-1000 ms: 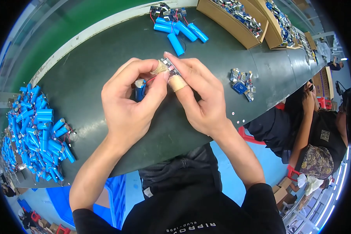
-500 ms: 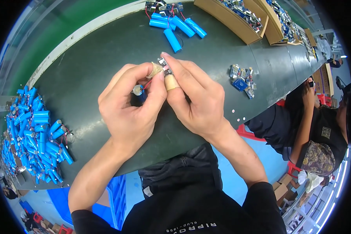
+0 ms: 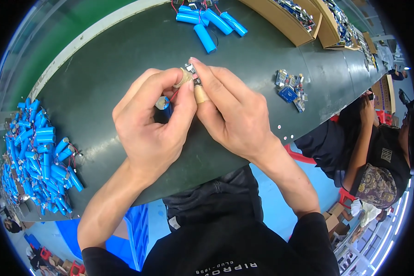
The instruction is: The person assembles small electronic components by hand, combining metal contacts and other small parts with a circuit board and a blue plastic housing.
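In front of my chest, both hands meet at a small circuit board (image 3: pixel 190 68) with silvery parts. My right hand (image 3: pixel 237 112) pinches it between thumb and index finger. My left hand (image 3: pixel 149 115) is closed around a blue cylindrical battery (image 3: pixel 162 103), whose end shows beneath the index finger. From this battery a red wire (image 3: pixel 174 95) runs up to the left fingertips, which press against the board; the join itself is hidden. Beige tape wraps the left index finger and the right thumb.
A large heap of blue batteries (image 3: pixel 43 156) with wires covers the left of the dark green table (image 3: pixel 244 60). Several batteries (image 3: pixel 204 38) lie at the far side. Loose boards (image 3: pixel 288 93) sit to the right, cardboard boxes of boards (image 3: pixel 293 28) beyond. A co-worker (image 3: pixel 377 156) sits at right.
My hands hold almost the same pose, the fingers shifting only slightly at the board. The view has moved a little, so the table's things appear displaced.
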The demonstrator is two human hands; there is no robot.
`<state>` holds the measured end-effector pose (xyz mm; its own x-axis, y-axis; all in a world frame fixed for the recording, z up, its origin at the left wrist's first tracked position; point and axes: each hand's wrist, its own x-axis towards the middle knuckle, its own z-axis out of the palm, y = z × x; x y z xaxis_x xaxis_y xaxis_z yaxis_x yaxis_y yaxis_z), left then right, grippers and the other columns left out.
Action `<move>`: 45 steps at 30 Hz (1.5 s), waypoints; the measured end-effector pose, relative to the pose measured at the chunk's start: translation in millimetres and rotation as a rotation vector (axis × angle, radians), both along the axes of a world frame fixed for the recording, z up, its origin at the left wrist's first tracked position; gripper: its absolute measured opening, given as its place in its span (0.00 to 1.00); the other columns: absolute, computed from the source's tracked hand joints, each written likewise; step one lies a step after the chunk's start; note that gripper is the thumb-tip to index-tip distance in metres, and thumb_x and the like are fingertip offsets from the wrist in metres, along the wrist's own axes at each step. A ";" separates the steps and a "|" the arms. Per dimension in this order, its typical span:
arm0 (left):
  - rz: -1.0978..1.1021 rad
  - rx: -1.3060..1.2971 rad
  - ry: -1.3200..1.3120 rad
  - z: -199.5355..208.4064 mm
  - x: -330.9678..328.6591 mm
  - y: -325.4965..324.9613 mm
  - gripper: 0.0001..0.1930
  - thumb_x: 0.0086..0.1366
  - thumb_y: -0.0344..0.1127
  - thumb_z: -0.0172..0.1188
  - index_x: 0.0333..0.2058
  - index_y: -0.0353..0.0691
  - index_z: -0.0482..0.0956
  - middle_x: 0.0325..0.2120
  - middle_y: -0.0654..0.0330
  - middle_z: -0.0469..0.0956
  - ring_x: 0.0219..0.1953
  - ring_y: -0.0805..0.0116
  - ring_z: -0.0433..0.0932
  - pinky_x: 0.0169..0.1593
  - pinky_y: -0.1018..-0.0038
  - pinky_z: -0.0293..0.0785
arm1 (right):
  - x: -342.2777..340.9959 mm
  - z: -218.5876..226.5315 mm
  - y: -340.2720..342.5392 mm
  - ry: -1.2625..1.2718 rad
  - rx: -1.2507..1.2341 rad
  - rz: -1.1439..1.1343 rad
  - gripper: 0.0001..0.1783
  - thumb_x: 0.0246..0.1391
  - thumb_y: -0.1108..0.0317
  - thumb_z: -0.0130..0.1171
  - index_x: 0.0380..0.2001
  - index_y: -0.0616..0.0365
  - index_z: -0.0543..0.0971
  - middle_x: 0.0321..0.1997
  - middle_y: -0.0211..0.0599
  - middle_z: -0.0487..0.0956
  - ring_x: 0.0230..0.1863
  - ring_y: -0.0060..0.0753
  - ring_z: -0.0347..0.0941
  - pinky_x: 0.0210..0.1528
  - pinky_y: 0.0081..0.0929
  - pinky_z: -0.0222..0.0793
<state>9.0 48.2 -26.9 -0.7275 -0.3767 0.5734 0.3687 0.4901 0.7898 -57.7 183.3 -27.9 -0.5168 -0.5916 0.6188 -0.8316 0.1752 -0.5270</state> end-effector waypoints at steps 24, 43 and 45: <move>-0.055 0.127 -0.004 2.7 3.2 0.0 0.10 0.55 0.16 0.63 0.38 0.26 0.77 0.30 0.56 0.79 0.30 0.74 0.76 0.34 0.81 0.73 | 3.4 2.9 -2.7 -0.007 -0.073 -0.026 0.23 0.52 0.79 0.58 0.53 0.67 0.75 0.41 0.46 0.79 0.34 0.39 0.79 0.35 0.27 0.75; -0.056 0.038 0.112 9.5 2.4 3.1 0.10 0.52 0.16 0.66 0.34 0.28 0.78 0.28 0.55 0.78 0.27 0.73 0.73 0.30 0.80 0.70 | 0.4 10.2 -0.2 -0.040 -0.244 0.035 0.17 0.54 0.83 0.54 0.48 0.73 0.77 0.43 0.53 0.80 0.38 0.40 0.80 0.40 0.27 0.76; -0.059 0.031 0.125 9.6 1.8 2.8 0.10 0.51 0.16 0.66 0.34 0.28 0.78 0.28 0.55 0.79 0.26 0.73 0.73 0.30 0.80 0.70 | 1.9 11.3 0.4 -0.094 -0.239 0.030 0.17 0.54 0.83 0.55 0.48 0.73 0.77 0.42 0.53 0.81 0.38 0.39 0.80 0.40 0.26 0.76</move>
